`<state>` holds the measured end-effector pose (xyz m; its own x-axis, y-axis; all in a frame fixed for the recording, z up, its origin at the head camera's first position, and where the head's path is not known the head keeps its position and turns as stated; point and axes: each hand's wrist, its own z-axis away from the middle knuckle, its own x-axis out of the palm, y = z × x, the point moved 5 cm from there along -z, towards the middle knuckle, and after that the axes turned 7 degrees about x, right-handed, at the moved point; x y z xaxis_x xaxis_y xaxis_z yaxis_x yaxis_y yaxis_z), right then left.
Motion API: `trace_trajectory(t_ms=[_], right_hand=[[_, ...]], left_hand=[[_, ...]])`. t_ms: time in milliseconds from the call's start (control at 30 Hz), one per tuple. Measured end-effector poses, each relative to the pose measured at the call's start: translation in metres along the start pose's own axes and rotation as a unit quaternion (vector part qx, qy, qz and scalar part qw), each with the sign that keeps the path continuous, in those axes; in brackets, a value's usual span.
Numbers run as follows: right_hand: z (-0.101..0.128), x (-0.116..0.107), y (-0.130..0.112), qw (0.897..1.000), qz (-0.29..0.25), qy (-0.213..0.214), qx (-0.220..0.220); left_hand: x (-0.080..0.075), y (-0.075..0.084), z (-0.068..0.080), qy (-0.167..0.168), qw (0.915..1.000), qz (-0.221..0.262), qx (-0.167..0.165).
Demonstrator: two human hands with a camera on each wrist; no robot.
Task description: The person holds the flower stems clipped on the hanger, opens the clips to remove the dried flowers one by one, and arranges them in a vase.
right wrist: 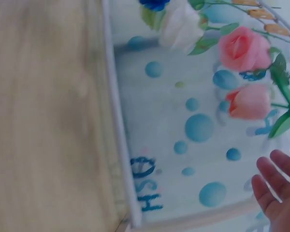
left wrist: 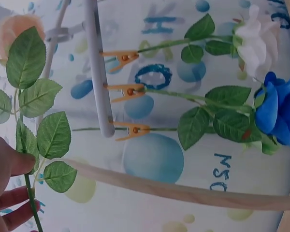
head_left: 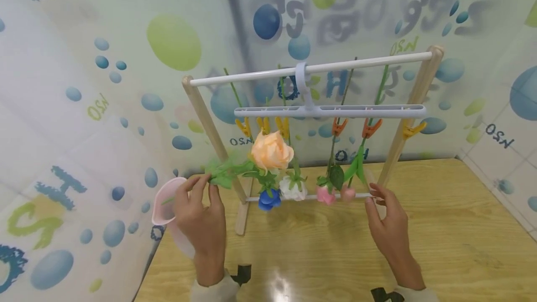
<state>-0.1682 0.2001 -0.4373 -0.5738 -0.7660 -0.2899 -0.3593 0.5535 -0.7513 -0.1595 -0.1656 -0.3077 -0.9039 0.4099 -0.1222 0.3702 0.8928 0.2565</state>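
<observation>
Two hands work at a small wooden rack [head_left: 209, 120] on the table [head_left: 440, 227]. From the head view, the left hand [head_left: 201, 220] pinches the stem of an orange rose [head_left: 271, 150], low and left of the hanging clips [head_left: 264, 126]; the right hand [head_left: 388, 220], fingers loose, touches the rack. At the left wrist, thumb and fingers [left wrist: 12, 162] squeeze the leafy stem [left wrist: 31, 198]; a steady, gentle hold seems best. At the right wrist, straight fingers [right wrist: 275, 181] sit near a pink bud [right wrist: 249, 101].
</observation>
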Motion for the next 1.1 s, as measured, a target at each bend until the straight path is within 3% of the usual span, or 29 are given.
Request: trace_trajectory(t_ms=[200, 400, 733, 933, 1100], right_hand=[[-0.015, 0.011, -0.005, 0.998, 0.01, -0.021, 0.065], [-0.025, 0.017, -0.007, 0.996, 0.017, -0.028, 0.089], [-0.038, 0.024, -0.017, 0.998, -0.01, -0.007, 0.064], [-0.042, 0.029, -0.02, 0.999, 0.0, 0.002, 0.05], [-0.044, 0.03, -0.022, 0.999, 0.01, 0.011, 0.038]], left_hand=[[0.0, -0.014, -0.003, 0.007, 0.9993, -0.028, -0.023], [0.001, -0.024, -0.005, 0.003, 0.9988, -0.024, -0.042], [0.002, -0.029, -0.008, -0.002, 0.9975, -0.009, -0.07], [0.004, -0.033, -0.005, -0.017, 0.9963, -0.025, -0.08], [0.006, -0.039, 0.0, -0.062, 0.9916, -0.063, -0.094]])
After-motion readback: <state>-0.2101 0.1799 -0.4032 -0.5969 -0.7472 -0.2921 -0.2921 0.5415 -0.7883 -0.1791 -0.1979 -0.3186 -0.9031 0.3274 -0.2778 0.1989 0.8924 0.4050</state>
